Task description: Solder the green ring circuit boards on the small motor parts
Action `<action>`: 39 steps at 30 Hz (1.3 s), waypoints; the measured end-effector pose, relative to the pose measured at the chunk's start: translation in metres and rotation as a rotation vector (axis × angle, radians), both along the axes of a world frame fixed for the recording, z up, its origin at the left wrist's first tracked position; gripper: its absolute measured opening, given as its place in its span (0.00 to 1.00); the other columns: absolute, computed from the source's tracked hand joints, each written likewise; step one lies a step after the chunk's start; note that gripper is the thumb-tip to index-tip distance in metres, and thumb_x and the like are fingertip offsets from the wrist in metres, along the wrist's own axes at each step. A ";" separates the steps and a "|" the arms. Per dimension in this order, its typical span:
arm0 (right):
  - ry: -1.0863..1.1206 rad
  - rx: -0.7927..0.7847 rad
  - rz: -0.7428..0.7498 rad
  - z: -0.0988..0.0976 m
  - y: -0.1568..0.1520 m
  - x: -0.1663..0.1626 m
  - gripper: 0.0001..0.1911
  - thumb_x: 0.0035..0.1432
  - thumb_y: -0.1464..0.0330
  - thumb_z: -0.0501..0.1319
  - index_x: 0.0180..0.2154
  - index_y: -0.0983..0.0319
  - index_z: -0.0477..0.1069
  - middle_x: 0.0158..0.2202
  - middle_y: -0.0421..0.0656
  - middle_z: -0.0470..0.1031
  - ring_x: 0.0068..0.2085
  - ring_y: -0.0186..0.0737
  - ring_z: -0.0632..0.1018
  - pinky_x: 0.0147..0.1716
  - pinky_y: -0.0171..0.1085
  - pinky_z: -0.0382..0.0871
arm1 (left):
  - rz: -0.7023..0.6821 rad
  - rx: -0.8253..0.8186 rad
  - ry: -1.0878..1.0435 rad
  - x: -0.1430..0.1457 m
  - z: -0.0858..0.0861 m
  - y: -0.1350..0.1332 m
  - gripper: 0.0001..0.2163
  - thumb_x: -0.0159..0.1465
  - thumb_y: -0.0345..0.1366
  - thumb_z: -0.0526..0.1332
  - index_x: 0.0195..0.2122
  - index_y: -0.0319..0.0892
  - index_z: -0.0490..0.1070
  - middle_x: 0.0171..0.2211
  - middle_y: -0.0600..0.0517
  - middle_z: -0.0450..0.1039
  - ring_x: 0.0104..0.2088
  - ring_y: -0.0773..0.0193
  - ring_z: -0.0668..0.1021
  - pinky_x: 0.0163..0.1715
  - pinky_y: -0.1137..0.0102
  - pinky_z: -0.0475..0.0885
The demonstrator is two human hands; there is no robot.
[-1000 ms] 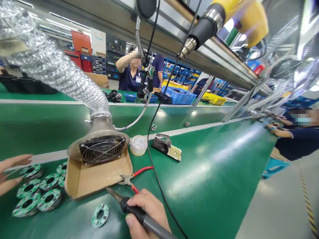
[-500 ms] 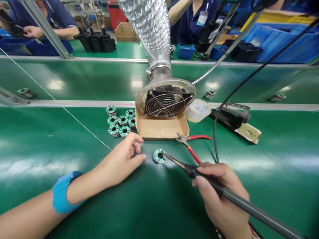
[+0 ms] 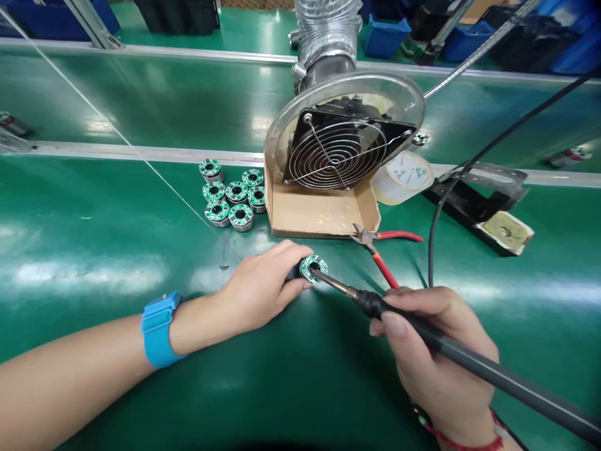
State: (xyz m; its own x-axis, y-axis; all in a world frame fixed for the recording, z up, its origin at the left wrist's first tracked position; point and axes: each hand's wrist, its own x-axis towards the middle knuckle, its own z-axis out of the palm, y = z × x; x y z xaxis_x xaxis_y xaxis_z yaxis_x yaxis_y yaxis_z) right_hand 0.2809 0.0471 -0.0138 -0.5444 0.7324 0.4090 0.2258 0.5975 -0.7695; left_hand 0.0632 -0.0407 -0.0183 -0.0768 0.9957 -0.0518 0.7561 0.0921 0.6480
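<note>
Between the thumb and fingers of my left hand is a small round motor with a green ring-shaped circuit board on its face. It is tilted so the board faces me and to the right. My right hand grips a soldering iron like a pen. Its metal tip meets the board near the centre hole; whether it touches a pad I cannot tell. A blue wrist strap is around my left wrist.
Several similar motors stand grouped at the left. Behind my hands, a fume-extractor fan sits over a cardboard tray. Red-handled cutters, a tape roll and an iron holder lie to the right. A black cable hangs there.
My left hand has moved right and closed on the motor, which stood upright by itself before and is now tilted. The soldering iron stays at its board. The view has tipped downward.
</note>
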 end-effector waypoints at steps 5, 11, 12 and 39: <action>-0.012 0.017 0.017 -0.006 -0.002 0.006 0.04 0.62 0.67 0.66 0.37 0.57 0.73 0.28 0.37 0.78 0.22 0.33 0.78 0.21 0.32 0.74 | 0.011 -0.053 -0.017 0.002 0.002 0.001 0.12 0.68 0.30 0.60 0.53 0.42 0.70 0.53 0.45 0.76 0.50 0.51 0.80 0.47 0.57 0.78; -0.004 0.375 -0.194 -0.005 0.012 0.010 0.07 0.59 0.68 0.68 0.40 0.58 0.74 0.33 0.41 0.79 0.28 0.38 0.80 0.27 0.37 0.74 | 0.029 -0.093 0.017 0.004 0.002 0.001 0.23 0.67 0.34 0.63 0.63 0.40 0.64 0.58 0.42 0.73 0.53 0.46 0.79 0.50 0.52 0.76; -0.023 0.464 -0.226 -0.004 0.021 0.008 0.07 0.60 0.69 0.67 0.41 0.57 0.74 0.33 0.41 0.78 0.30 0.39 0.80 0.30 0.38 0.74 | 0.024 -0.095 0.033 0.004 0.002 0.001 0.25 0.67 0.34 0.63 0.64 0.39 0.63 0.58 0.42 0.72 0.53 0.45 0.79 0.50 0.52 0.77; -0.411 0.449 0.095 -0.017 0.055 0.021 0.13 0.60 0.67 0.60 0.47 0.57 0.65 0.35 0.44 0.75 0.31 0.43 0.78 0.29 0.39 0.74 | 0.127 0.195 -0.261 0.000 0.010 -0.012 0.15 0.59 0.36 0.72 0.39 0.43 0.66 0.29 0.60 0.62 0.24 0.70 0.61 0.25 0.72 0.59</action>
State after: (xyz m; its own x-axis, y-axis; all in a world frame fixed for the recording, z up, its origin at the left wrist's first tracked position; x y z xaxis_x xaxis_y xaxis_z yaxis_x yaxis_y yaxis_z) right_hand 0.3015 0.1025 -0.0308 -0.7774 0.4776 0.4094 0.3802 0.8752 -0.2991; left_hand 0.0636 -0.0530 -0.0081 -0.2096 0.9722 0.1045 0.5533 0.0298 0.8324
